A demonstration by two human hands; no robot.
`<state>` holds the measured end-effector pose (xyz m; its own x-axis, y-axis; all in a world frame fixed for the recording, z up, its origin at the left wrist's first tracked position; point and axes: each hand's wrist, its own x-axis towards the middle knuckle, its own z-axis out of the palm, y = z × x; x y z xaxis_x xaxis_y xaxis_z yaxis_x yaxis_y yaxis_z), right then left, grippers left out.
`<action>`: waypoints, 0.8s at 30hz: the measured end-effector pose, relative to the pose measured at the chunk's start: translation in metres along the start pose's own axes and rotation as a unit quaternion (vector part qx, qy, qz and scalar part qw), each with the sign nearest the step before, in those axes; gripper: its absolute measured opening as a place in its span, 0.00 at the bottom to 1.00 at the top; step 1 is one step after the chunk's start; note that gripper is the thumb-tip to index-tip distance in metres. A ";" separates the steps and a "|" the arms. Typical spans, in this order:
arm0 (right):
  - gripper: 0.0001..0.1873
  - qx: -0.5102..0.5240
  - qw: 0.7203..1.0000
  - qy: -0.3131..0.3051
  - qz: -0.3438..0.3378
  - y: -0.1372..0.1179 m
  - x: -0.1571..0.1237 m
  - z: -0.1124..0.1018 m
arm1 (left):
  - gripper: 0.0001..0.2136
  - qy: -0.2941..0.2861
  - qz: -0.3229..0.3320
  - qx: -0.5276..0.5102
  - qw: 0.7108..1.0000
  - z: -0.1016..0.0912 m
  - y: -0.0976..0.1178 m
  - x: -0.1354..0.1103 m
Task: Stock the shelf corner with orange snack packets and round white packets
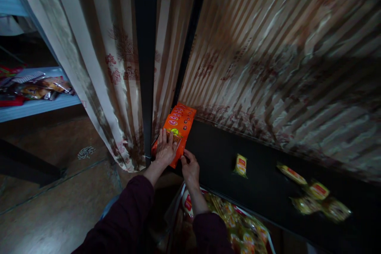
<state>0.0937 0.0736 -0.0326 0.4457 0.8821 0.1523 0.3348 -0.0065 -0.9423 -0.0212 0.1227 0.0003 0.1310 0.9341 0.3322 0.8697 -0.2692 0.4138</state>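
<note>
A row of overlapping orange snack packets (188,121) lies at the left end of the black shelf (214,147), against the post. My left hand (166,149) rests flat on the front packet, fingers stretched out over its printed face. At that packet's lower right edge is my right hand (190,166), its fingers bent and the thumb and fingertips close together at the packet's rim. Whether they pinch the rim is too small to make out. Further right on the shelf sits a small yellow-wrapped snack (241,165).
Several more yellow-wrapped snacks (318,190) lie to the right. Below the shelf's front edge stands a box (270,242) full of similar packs. A patterned curtain (253,67) hangs behind, and a black post (145,67) rises at left. Blue shelving (38,109) holds bagged goods.
</note>
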 end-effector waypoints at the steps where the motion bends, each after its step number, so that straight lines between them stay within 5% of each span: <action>1: 0.19 0.001 1.000 -0.001 -0.001 -0.001 0.000 0.000 | 0.23 -0.003 -0.004 -0.004 1.000 0.000 0.001 0.000; 20: 0.21 0.012 0.999 -0.032 -0.029 0.004 0.006 -0.001 | 0.23 -0.001 -0.072 -0.023 0.997 0.006 0.015 0.004; 24: 0.30 0.019 1.000 -0.017 0.013 0.000 0.011 0.000 | 0.23 -0.003 -0.077 -0.009 0.997 0.003 0.016 0.004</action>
<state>0.0992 0.0832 -0.0310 0.4250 0.8975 0.1179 0.2911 -0.0121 -0.9566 -0.0051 0.1226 0.0059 -0.0007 0.9662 0.2578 0.8713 -0.1260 0.4743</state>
